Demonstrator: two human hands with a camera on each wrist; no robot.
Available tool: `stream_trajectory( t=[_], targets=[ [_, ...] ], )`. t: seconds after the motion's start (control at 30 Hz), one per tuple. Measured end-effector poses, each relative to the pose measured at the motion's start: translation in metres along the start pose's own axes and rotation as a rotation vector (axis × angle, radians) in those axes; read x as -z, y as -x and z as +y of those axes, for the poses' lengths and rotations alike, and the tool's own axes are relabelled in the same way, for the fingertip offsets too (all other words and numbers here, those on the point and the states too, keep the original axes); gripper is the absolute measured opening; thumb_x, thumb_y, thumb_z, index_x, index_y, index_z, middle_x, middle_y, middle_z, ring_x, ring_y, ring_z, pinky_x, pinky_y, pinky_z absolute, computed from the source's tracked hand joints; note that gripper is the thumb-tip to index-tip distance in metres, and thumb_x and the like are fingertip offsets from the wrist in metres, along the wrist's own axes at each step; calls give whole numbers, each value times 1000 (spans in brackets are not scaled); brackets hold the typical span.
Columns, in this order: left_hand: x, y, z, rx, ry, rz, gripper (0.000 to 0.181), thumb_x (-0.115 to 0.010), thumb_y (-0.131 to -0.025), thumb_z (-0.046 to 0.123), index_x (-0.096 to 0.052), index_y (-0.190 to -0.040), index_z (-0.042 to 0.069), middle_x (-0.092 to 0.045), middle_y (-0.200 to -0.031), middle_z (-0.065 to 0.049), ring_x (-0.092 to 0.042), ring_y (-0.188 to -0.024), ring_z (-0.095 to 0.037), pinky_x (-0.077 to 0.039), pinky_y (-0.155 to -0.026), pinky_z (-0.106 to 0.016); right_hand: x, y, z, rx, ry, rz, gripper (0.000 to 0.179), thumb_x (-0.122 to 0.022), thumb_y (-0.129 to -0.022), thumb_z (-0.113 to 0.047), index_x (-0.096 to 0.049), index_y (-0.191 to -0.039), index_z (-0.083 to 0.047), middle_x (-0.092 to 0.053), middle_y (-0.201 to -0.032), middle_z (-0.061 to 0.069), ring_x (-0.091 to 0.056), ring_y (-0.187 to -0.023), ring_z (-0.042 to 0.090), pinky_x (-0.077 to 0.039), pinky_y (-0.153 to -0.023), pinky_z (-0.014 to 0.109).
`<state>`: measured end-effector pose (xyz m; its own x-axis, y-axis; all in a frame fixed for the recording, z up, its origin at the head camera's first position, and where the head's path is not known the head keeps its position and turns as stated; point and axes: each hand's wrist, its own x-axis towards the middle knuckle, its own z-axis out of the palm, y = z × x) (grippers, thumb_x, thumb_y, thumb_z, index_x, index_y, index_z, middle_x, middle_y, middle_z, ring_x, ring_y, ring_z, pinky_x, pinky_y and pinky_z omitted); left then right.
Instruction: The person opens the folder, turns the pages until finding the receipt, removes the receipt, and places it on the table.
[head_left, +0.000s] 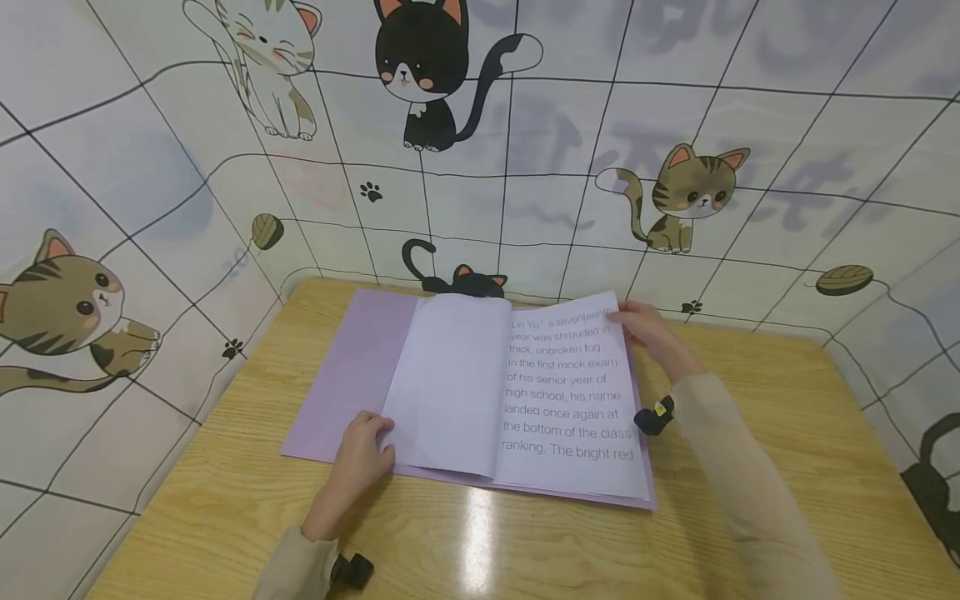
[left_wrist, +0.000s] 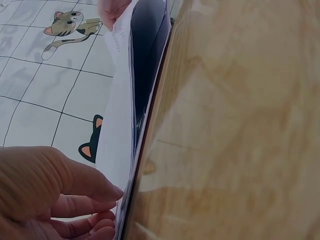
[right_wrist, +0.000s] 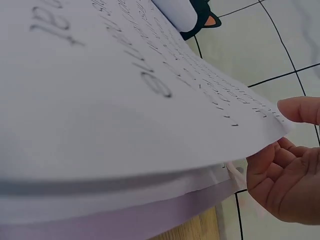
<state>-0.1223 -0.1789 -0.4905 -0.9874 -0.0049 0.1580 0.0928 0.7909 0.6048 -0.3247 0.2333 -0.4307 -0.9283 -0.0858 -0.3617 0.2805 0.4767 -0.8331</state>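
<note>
An open booklet with a purple cover point(head_left: 341, 367) lies on the wooden table. Its left page point(head_left: 450, 383) is blank, while the right page point(head_left: 573, 392) bears large printed lines of English text. My right hand point(head_left: 648, 329) pinches the right page's upper outer corner between thumb and fingers. In the right wrist view, that printed page point(right_wrist: 125, 130) curves up, apart from the sheets below it. My left hand point(head_left: 363, 450) rests at the lower outer corner of the blank page, its fingers loosely bent and the thumb point(left_wrist: 107, 190) touching the edge.
The wooden table point(head_left: 420, 550) runs up to a white wall covering point(head_left: 555, 208) printed with grid lines and cartoon cats. Small black devices sit at both wrists, one by the right cuff point(head_left: 693, 392) overlapping the booklet's right edge in the head view.
</note>
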Motion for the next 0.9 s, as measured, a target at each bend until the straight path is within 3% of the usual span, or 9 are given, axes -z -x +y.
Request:
stream_trajectory(
  t=[0.17, 0.33, 0.67, 0.9],
  targets=[
    [-1, 0, 0, 4, 4, -4, 25, -67, -68, -9, -65, -93, -12, -57, -93, -20, -55, -90, -36, -47, -83, -48, 0, 12, 3, 30, -38, -93, 56, -51, -95, -24, -33, -142, 1, -52, -124, 19, -53, -101, 25, -39, -94, 39],
    [-1, -1, -1, 4, 4, -5, 26, -66, -69, -9, -65, -94, -12, -57, -93, -20, -55, -90, -36, -47, -83, -48, -3, 23, 5, 87, -74, -162, 54, -52, -94, -20, -35, -140, 2, -61, -113, 13, -61, -91, 19, -47, -84, 33],
    [-1, 0, -1, -7, -3, -2, 25, -66, -68, -9, -65, -93, -12, -57, -92, -20, -55, -90, -36, -47, -82, -48, -11, 38, 6, 132, -101, -205, 50, -54, -94, -19, -40, -138, 0, -59, -119, 18, -64, -91, 20, -51, -80, 34],
    [-1, 0, -1, -6, -5, -3, 25, -66, -68, -9, -64, -94, -12, -56, -93, -20, -55, -90, -36, -47, -82, -48, -19, 47, 2, 157, -114, -290, 45, -50, -95, -16, -40, -136, 0, -61, -115, 19, -66, -90, 26, -53, -79, 37]
  ],
)
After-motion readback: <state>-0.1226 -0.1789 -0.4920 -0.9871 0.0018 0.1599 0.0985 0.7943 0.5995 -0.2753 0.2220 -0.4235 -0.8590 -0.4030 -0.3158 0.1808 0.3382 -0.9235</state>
